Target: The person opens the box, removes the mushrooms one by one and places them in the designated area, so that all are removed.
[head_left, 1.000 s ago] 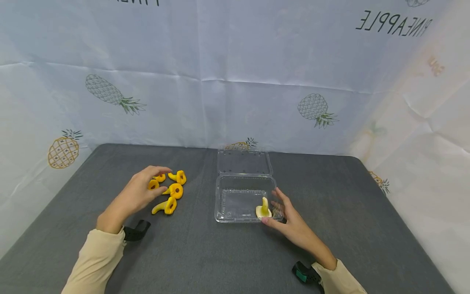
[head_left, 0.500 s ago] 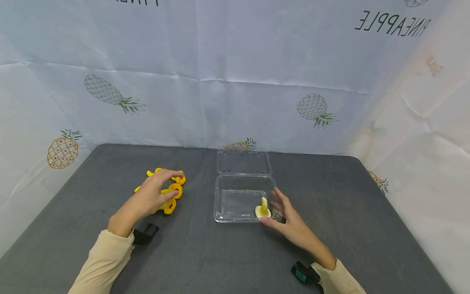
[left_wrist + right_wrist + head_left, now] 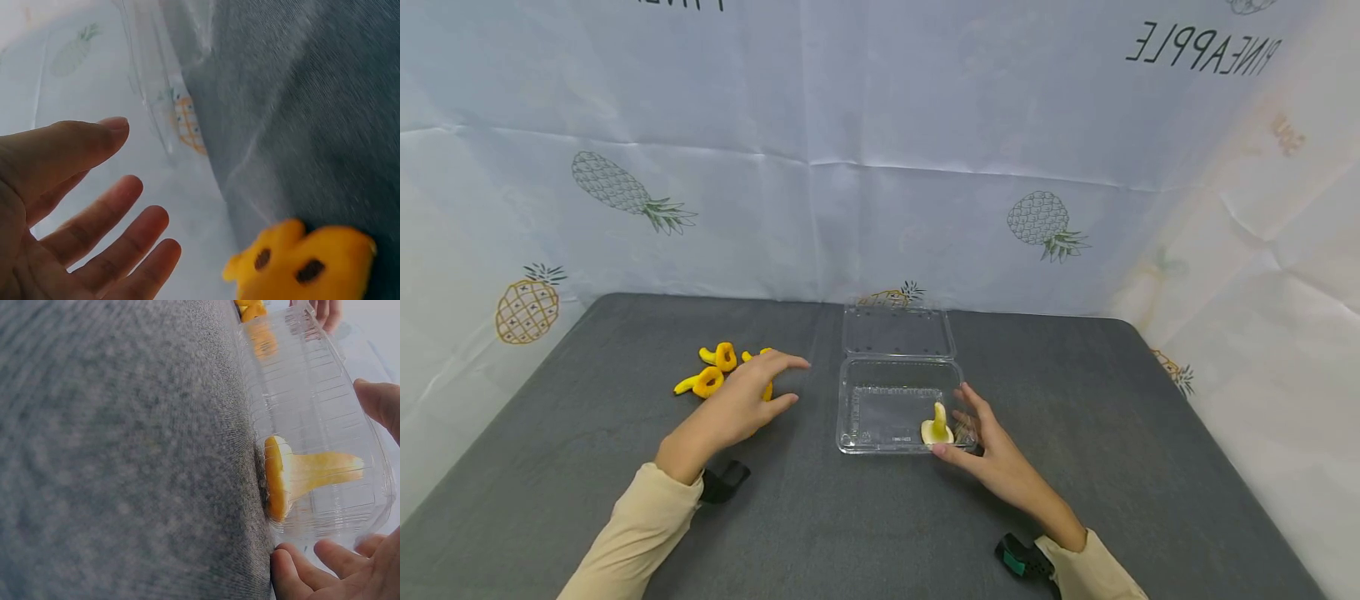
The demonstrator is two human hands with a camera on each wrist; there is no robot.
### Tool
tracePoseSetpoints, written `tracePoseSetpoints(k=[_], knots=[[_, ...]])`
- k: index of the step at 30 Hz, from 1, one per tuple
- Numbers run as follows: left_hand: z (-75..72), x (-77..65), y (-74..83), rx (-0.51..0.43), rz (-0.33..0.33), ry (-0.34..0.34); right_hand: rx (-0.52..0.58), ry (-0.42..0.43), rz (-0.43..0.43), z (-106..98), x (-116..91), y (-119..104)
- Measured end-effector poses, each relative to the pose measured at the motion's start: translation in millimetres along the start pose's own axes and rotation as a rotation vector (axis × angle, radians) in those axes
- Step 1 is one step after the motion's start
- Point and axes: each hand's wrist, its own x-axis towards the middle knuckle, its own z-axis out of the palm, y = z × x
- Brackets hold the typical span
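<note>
My left hand [image 3: 730,410] hovers above the table left of centre, fingers spread and holding nothing. Below and behind it lie several yellow mushroom-shaped pieces [image 3: 708,382] with curved stems, partly hidden by the hand. Two dark brown spots mark the yellow pieces [image 3: 312,275] in the left wrist view. In the middle of the table, a clear plastic clamshell box [image 3: 880,417] has its lid raised. My right hand [image 3: 996,458] grips its right front corner, thumb along the front side. One pale yellow mushroom [image 3: 938,427] stands inside near that corner, cap down, stem up [image 3: 325,472].
The box's clear lid [image 3: 898,332] leans back towards the white pineapple-print sheet [image 3: 880,167] behind the grey table [image 3: 820,525]. Dark wrist straps [image 3: 724,482] are worn on both forearms.
My left hand has moved rightward over the yellow pieces towards the box, uncovering the left ones. My right hand, the box and the mushroom inside it stay in place.
</note>
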Motion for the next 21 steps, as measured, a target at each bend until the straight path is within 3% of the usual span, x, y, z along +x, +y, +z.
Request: tracePoseSetpoints(k=[21], knots=[[17.8,25.7,37.3,0.012,0.057,-0.076,0.004,-0.007,0.001,0,0,0]])
